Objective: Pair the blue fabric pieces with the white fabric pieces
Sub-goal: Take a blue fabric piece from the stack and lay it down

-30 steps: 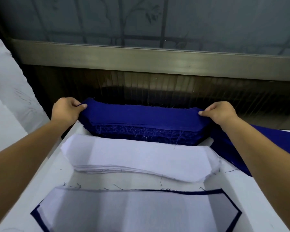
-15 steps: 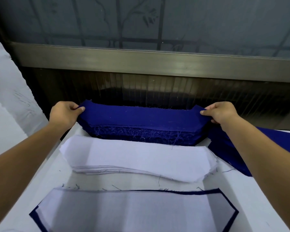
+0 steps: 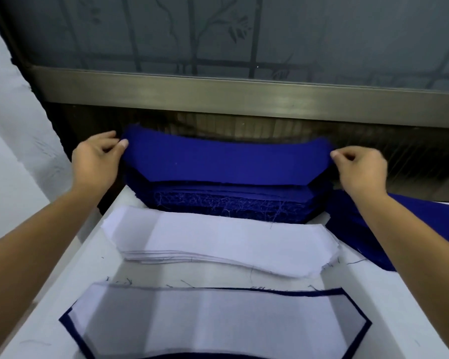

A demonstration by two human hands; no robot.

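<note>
A single blue fabric piece [image 3: 226, 161] hangs lifted above a thick stack of blue pieces [image 3: 228, 203] at the table's far edge. My left hand [image 3: 96, 159] pinches its left end and my right hand [image 3: 358, 167] pinches its right end. In front of the blue stack lies a stack of white fabric pieces [image 3: 218, 239]. Nearest to me a white piece lies on a blue piece [image 3: 213, 325], with the blue showing as a thin border around it.
The white table [image 3: 389, 314] runs toward a metal window frame [image 3: 244, 97] with dark slats below it. More blue fabric [image 3: 425, 224] lies at the right under my right forearm. A white wall [image 3: 8, 141] stands at the left.
Both hands have raised the top blue piece off the blue stack; before, they gripped the ends of it while it lay flat on the stack.
</note>
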